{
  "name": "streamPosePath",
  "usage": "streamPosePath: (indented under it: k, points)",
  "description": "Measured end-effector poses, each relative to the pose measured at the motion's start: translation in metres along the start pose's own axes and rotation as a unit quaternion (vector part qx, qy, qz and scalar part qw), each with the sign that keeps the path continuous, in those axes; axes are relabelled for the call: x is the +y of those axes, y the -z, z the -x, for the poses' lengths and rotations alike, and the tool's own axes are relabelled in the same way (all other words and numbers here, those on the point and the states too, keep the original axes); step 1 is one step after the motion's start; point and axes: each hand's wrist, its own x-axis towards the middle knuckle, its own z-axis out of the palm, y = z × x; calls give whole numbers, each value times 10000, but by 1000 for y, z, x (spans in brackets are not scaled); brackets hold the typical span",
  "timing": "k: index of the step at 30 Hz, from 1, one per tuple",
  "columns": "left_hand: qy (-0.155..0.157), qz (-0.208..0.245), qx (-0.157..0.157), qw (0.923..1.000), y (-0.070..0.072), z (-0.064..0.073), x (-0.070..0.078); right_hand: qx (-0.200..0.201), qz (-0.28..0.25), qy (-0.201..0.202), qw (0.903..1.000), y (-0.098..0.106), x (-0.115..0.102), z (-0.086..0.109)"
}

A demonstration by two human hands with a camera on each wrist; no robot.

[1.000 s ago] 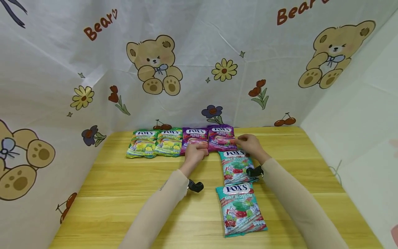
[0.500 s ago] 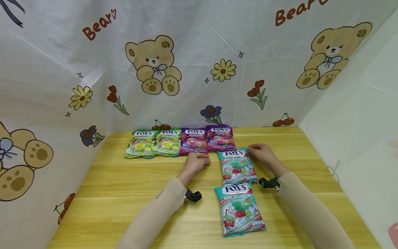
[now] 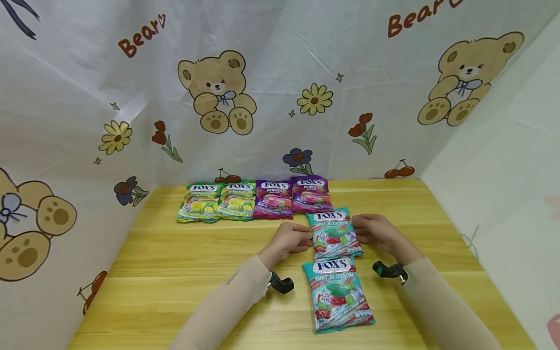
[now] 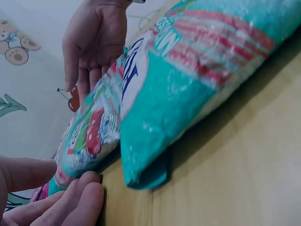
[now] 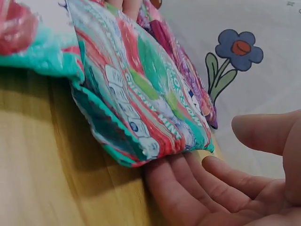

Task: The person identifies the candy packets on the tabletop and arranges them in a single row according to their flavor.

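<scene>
Neither hand is clamped. From here, left hand (image 3: pixel 290 238) has its fingertips against the left edge of the upper teal bag (image 3: pixel 334 233), thumb held apart from the fingers. Right hand (image 3: pixel 378 231) is at the opposite edge: fingers extended, tips at the bag's lower edge, thumb lifted clear per right wrist view. Bag lies flat between the two, right of frame centre.

Both forearms angle in from the bottom of the frame, beige sleeves (image 3: pixel 227 296), black wrist device (image 3: pixel 281 283) on the left wrist, a matching one on the right.

Lower teal bag (image 3: pixel 339 296) lies below, top edge meeting the upper one. Purple bags (image 3: pixel 273 199) and green bags (image 3: pixel 200 201) sit in a row along the table (image 3: pixel 197 267)'s far edge, purple pair nearer.
</scene>
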Motion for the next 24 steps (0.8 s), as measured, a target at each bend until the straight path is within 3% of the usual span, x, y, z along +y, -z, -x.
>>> streamPosePath:
  k: [8, 16, 24]
  points:
    - [-84, 88, -146, 9998, -12, 1, 0, -509, -366, -46, 9980, -5, 2, 3]
    - [-206, 188, -331, 9991, -18, 4, 1, -554, -208, 65, 9982, -11, 6, 2]
    - [6, 624, -575, 9964, -17, 10, -2, -531, -235, 95, 9983, -16, 7, 15]
